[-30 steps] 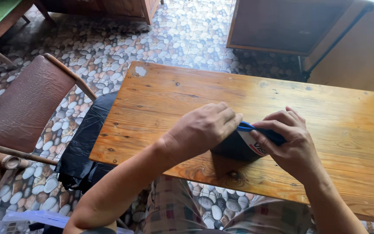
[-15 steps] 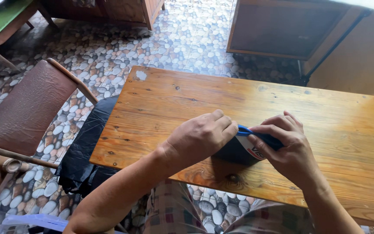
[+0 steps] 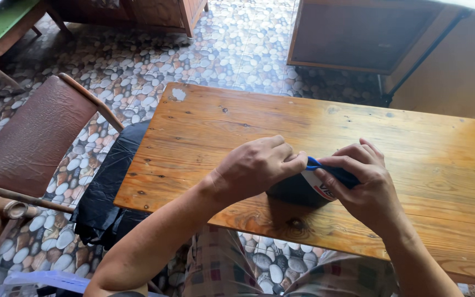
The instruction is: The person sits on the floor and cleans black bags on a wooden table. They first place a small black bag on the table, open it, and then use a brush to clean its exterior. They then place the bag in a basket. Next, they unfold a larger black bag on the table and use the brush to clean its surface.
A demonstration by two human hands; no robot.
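1. Pebble-patterned floor tiles point(image 3: 138, 60) spread under a varnished wooden surface point(image 3: 413, 143), which I'll use as the landmark; its top carries only one small item.
2. Near the surface's front edge lies a small dark pouch point(image 3: 295, 191) with a white patch and a blue strip point(image 3: 333, 171) along its top.
3. Over the pouch's left end, the left hand point(image 3: 257, 168) is curled, fingertips pinching the near end of the blue strip.
4. Over the pouch's right end, the right hand point(image 3: 366, 184) is also curled, thumb and fingers nipping the strip from the other side, so both hands meet almost touching.
5. By my judgement the handling is midway: the pouch looks flattened and folded, yet both hands grip it, and whether the strip is being opened or closed I cannot tell.
6. Left of the surface stands a brown padded chair point(image 3: 34, 137), and black cloth point(image 3: 105, 187) hangs off the surface's left edge.
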